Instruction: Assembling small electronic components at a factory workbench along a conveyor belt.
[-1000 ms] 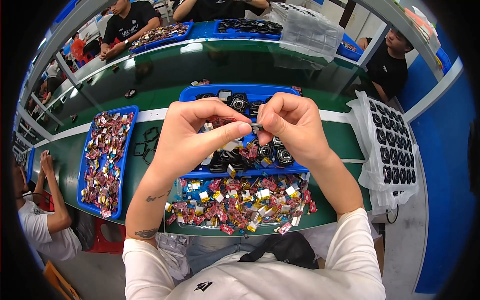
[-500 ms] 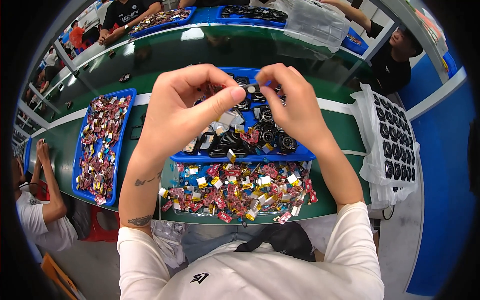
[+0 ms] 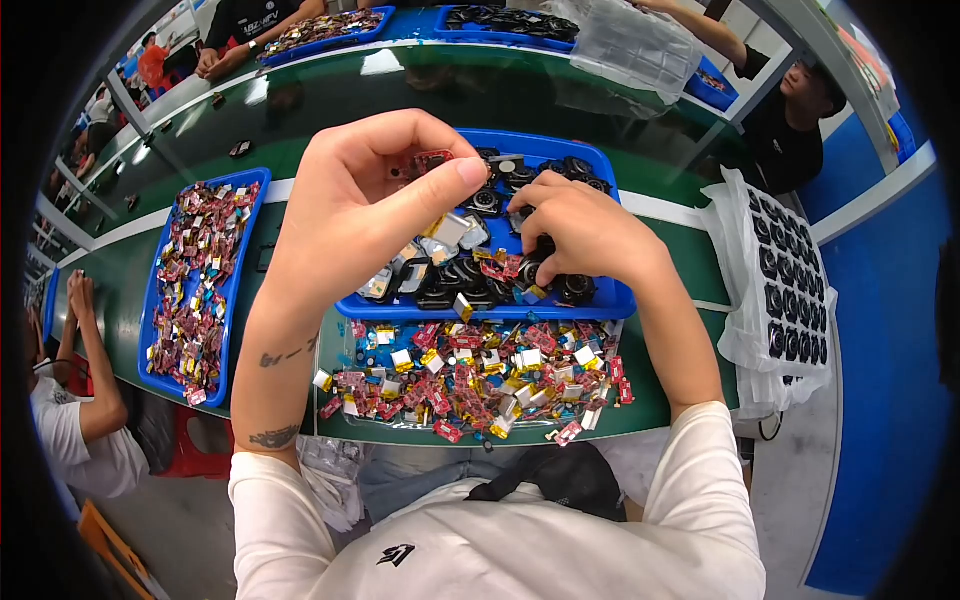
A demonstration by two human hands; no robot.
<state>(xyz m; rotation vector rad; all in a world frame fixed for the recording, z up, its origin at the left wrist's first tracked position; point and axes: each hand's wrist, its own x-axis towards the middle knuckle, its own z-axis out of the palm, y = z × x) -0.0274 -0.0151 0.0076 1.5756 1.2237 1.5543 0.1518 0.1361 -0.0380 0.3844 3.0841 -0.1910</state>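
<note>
My left hand [image 3: 365, 205] is raised over the blue tray [image 3: 500, 314], thumb and fingers closed on a small red circuit board [image 3: 428, 160]. Most of that board is hidden by the hand. Lower down, my right hand [image 3: 590, 230] reaches into the tray with fingers bent around a black watch case [image 3: 540, 248], which is partly covered. More black cases with round backs [image 3: 486, 202] lie about in the tray, beside several pale, square screen parts [image 3: 445, 230]. Another red board [image 3: 498, 264] rests on the cases near my right thumb.
In front of the tray lies a loose heap of red boards with silver battery cells [image 3: 480, 375]. A long blue tray [image 3: 153, 345] of similar boards stands left. White trays with black cases [image 3: 795, 270] are stacked right. Co-workers sit across the green bench [image 3: 340, 115] and at left.
My right hand has left the left hand's fingertips and gone down into the tray. The left hand stays raised, its red board now showing more.
</note>
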